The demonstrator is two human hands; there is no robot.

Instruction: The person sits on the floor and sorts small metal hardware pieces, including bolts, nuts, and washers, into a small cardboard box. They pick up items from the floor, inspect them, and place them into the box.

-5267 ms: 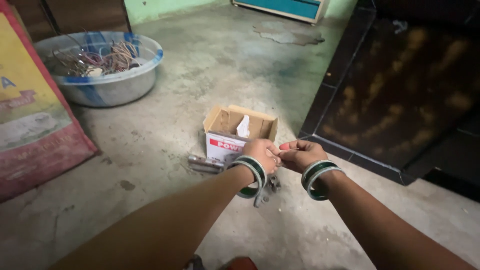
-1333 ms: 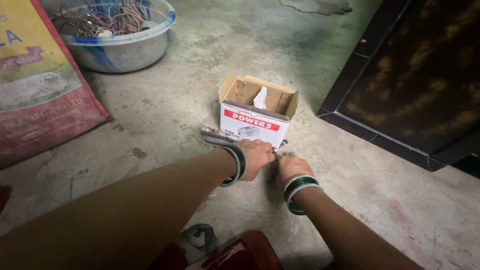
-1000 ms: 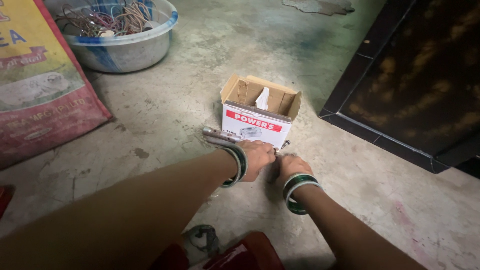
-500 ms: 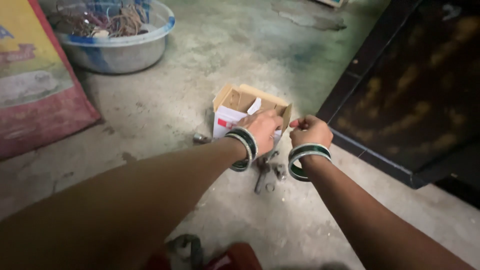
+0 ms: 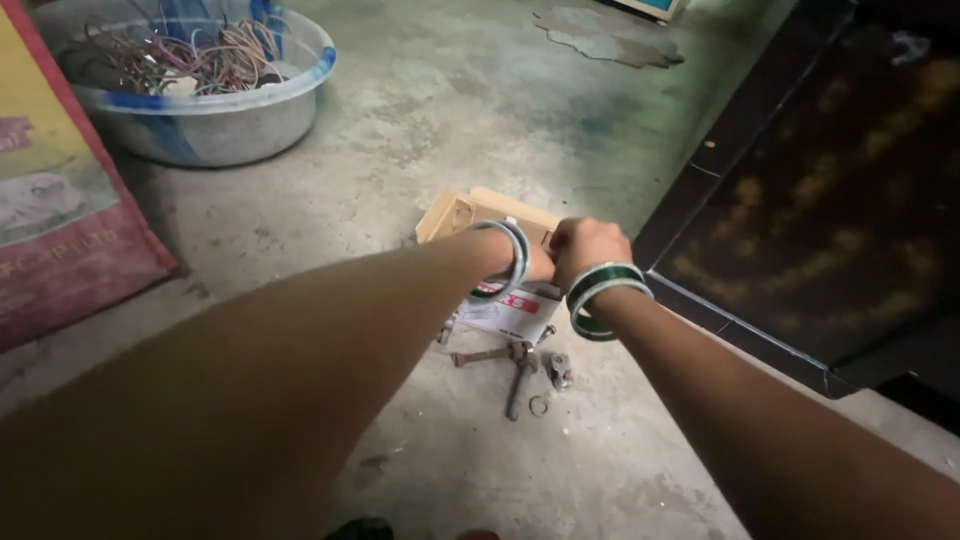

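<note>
Both hands, left hand (image 5: 535, 262) and right hand (image 5: 585, 248), meet over the cardboard box (image 5: 500, 300), grip state unclear, seemingly working something small needing fingertip control.

Box (image 5: 505, 305): matt brown cardboard, white printed front. Bolts (image 5: 515, 368): dull grey metal, partly rusted. Floor (image 5: 420, 110): rough bare concrete, stained. Basin (image 5: 215, 120): smooth, faintly glossy plastic. Wires (image 5: 175, 55): plastic-coated. Sack (image 5: 50, 200): woven, printed, matt. Bangles (image 5: 598, 295): glossy green and silver.
</note>
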